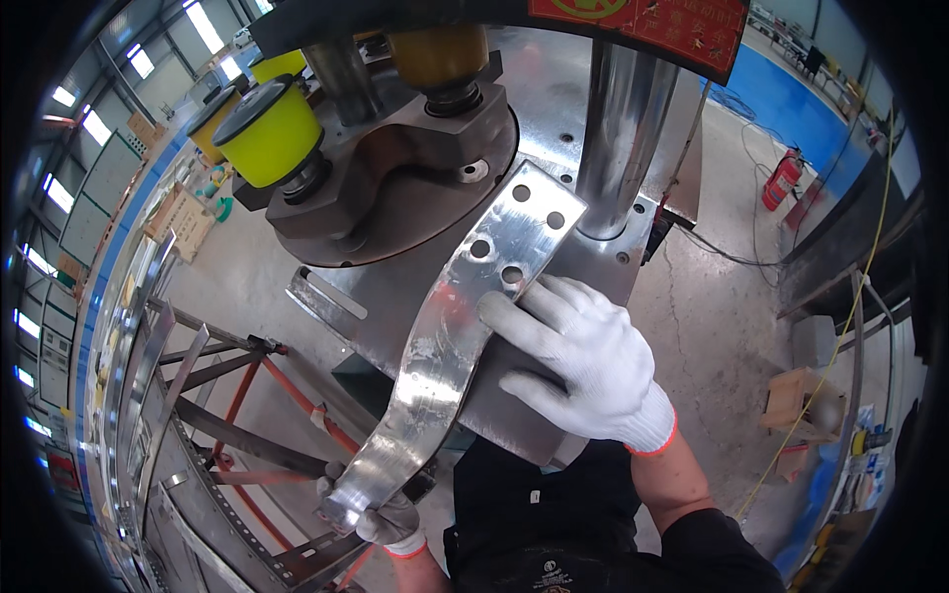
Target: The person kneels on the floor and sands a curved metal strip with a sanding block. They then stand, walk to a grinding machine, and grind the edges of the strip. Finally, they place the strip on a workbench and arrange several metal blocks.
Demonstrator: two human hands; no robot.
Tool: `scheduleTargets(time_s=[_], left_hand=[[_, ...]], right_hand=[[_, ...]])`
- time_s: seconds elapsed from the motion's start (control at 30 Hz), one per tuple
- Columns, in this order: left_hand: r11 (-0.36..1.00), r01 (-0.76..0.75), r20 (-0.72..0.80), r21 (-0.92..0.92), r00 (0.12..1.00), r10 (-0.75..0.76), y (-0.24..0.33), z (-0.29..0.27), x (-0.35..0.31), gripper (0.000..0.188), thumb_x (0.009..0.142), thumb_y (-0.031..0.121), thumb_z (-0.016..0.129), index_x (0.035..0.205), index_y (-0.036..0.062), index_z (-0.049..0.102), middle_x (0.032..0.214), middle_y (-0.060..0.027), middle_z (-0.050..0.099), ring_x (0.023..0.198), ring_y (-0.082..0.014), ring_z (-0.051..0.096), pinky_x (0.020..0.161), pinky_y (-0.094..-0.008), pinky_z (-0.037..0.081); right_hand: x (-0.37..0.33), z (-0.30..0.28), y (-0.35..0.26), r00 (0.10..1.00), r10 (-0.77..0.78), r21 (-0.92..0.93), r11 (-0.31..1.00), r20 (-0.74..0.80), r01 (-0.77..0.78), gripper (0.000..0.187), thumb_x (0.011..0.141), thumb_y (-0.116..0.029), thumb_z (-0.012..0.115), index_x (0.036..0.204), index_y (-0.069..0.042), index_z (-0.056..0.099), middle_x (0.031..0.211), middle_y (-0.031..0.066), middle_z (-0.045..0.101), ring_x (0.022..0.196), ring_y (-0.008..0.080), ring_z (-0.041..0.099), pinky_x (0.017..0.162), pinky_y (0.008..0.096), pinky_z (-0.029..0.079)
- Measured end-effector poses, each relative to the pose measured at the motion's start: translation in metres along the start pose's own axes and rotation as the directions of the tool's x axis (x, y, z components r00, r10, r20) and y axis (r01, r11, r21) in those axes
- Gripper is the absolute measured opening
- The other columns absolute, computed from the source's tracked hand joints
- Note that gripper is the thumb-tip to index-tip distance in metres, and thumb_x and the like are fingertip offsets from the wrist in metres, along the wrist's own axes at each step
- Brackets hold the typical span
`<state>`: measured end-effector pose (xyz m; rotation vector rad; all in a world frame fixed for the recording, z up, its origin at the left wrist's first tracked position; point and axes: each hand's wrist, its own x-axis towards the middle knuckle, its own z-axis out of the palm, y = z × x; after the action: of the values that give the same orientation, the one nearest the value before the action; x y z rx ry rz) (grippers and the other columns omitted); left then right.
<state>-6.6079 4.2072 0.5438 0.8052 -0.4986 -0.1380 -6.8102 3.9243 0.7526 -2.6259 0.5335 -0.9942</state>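
A long, bent strip of shiny metal point(435, 366) slants from lower left to upper right, several round holes in its far end. My left hand point(390, 524), in a white knit glove, is closed round its near end; the strip hides part of the fingers. Near the holes, my gloved right hand point(578, 356) rests on the right edge of the strip, fingers stretched out over it and thumb apart. Beneath lies the machine's flat steel plate point(524, 405). Just past the strip sits a dark, round die block point(395, 188) with a curved recess.
Yellow-green cylinders point(267, 133) stand on the die block. A thick steel column point(628, 128) rises at the right, below a red sign point(643, 25). Left of me is a metal frame with orange legs point(237, 405). A fire extinguisher point(782, 180) stands on the floor at right.
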Motion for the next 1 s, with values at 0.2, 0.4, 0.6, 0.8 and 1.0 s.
scheduleTargets(time_s=[0.2, 0.4, 0.6, 0.8, 1.0], left_hand=[[0.998, -0.068, 0.095, 0.009, 0.993, 0.067, -0.001, 0.006, 0.001, 0.087, 0.095, 0.033, 0.075, 0.166, 0.0083, 0.029, 0.173, -0.0132, 0.036, 0.159, -0.0296, 0.036, 0.134, -0.0496, 0.031], [0.999, -0.043, 0.045, 0.003, 0.998, 0.043, 0.000, 0.008, -0.005, 0.088, 0.098, 0.038, 0.070, 0.167, 0.0065, 0.026, 0.173, -0.0158, 0.037, 0.158, -0.0308, 0.038, 0.133, -0.0499, 0.033], [0.995, -0.073, 0.090, 0.067, 0.994, 0.066, 0.005, 0.002, -0.004, 0.087, 0.099, 0.036, 0.070, 0.168, 0.0075, 0.025, 0.173, -0.0166, 0.036, 0.159, -0.0299, 0.038, 0.133, -0.0479, 0.034], [0.979, -0.176, 0.157, 0.102, 0.975, 0.159, 0.008, -0.007, 0.002, 0.089, 0.097, 0.038, 0.072, 0.168, 0.0089, 0.027, 0.171, -0.0170, 0.038, 0.157, -0.0298, 0.040, 0.132, -0.0481, 0.036], [0.999, 0.013, -0.039, -0.034, 0.999, -0.015, 0.025, 0.018, 0.002, 0.090, 0.082, 0.038, 0.088, 0.157, 0.0138, 0.045, 0.157, -0.0134, 0.050, 0.146, -0.0306, 0.052, 0.121, -0.0515, 0.049]], right_hand=[[-0.004, -0.004, 0.004, 1.000, -0.016, 0.019, 1.000, 0.027, 0.015, 0.075, 0.077, -0.024, 0.086, 0.148, -0.015, 0.062, 0.133, 0.0137, 0.068, 0.123, 0.0373, 0.067, 0.105, 0.0464, 0.055], [-0.003, -0.002, 0.004, 0.999, -0.034, 0.006, 0.999, 0.035, 0.034, 0.075, 0.077, -0.025, 0.086, 0.148, -0.016, 0.062, 0.136, 0.0140, 0.068, 0.124, 0.0374, 0.066, 0.105, 0.0461, 0.056], [-0.003, -0.002, 0.003, 0.999, -0.028, -0.019, 0.999, 0.042, 0.029, 0.075, 0.076, -0.026, 0.086, 0.147, -0.016, 0.063, 0.134, 0.0131, 0.068, 0.124, 0.0369, 0.066, 0.105, 0.0456, 0.056], [-0.004, -0.004, 0.001, 0.999, -0.018, -0.030, 0.999, 0.044, 0.019, 0.074, 0.076, -0.027, 0.087, 0.146, -0.017, 0.064, 0.130, 0.0118, 0.069, 0.123, 0.0361, 0.065, 0.101, 0.0455, 0.057], [-0.001, -0.005, -0.003, 0.992, 0.064, -0.079, 0.995, 0.106, -0.056, 0.068, 0.080, -0.027, 0.086, 0.143, -0.019, 0.065, 0.123, 0.0107, 0.069, 0.123, 0.0355, 0.065, 0.098, 0.0448, 0.057]])
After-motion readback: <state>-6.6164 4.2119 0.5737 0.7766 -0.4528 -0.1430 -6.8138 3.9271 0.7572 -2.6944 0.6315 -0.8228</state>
